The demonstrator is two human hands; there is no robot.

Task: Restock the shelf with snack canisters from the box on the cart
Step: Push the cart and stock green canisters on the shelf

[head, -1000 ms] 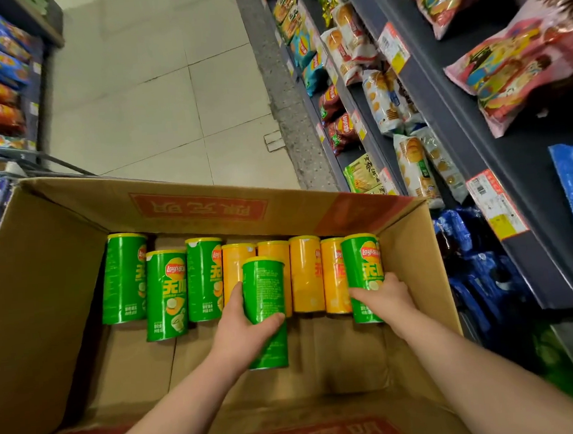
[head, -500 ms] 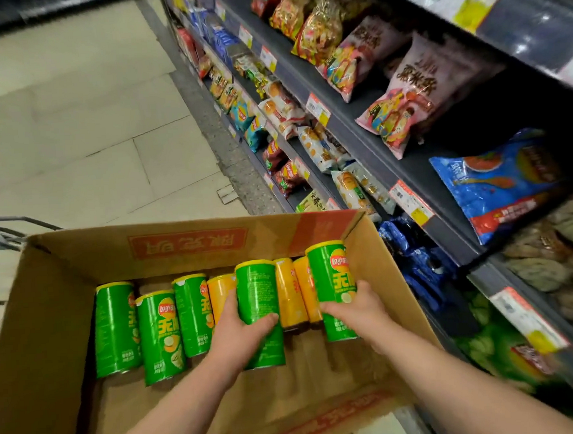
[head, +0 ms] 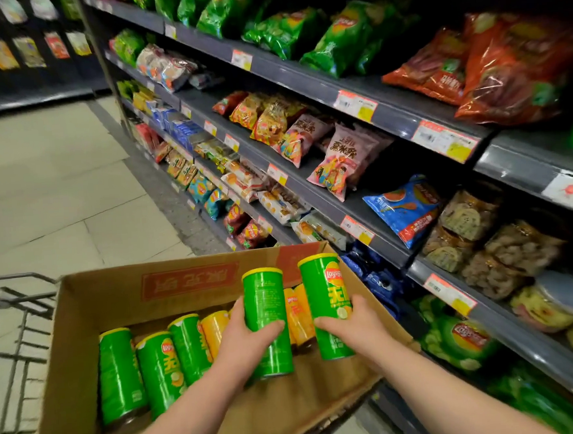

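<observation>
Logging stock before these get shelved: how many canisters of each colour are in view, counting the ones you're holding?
green canisters: 5 (one in the left hand, one in the right hand, 3 lying in the box)
yellow canisters: at least 2 (the held cans hide part of the row)
Total: at least 7

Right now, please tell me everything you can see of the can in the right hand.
The can is a glossy green cylinder with a yellow lid, a red-and-yellow logo and a lime slice printed on its front. It is nearly upright, held over the right end of the box. The right hand grips its lower half.
</observation>
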